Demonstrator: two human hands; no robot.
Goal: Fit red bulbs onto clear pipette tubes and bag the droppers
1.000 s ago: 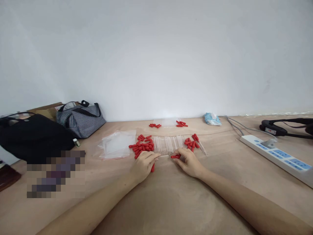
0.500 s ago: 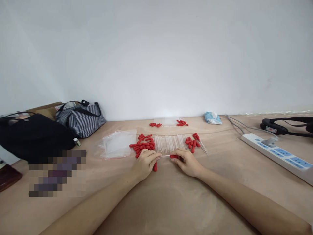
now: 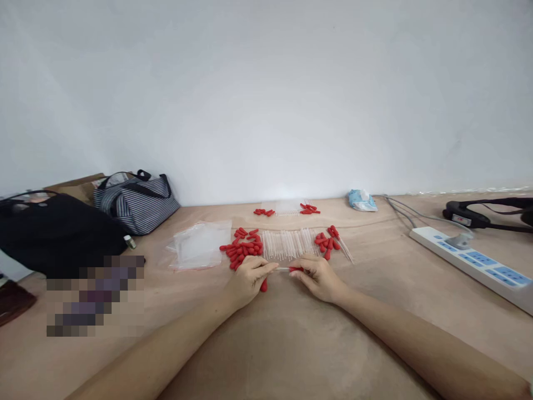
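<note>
Left hand pinches tube, right hand pinches bulb, likely end-on for alignment, with tube row just beyond, probably for easy reach.

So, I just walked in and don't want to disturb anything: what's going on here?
The left hand grips a thin clear tube; the right hand holds a red bulb at its other end. More tubes lie just beyond, between two clusters of red bulbs.
</note>
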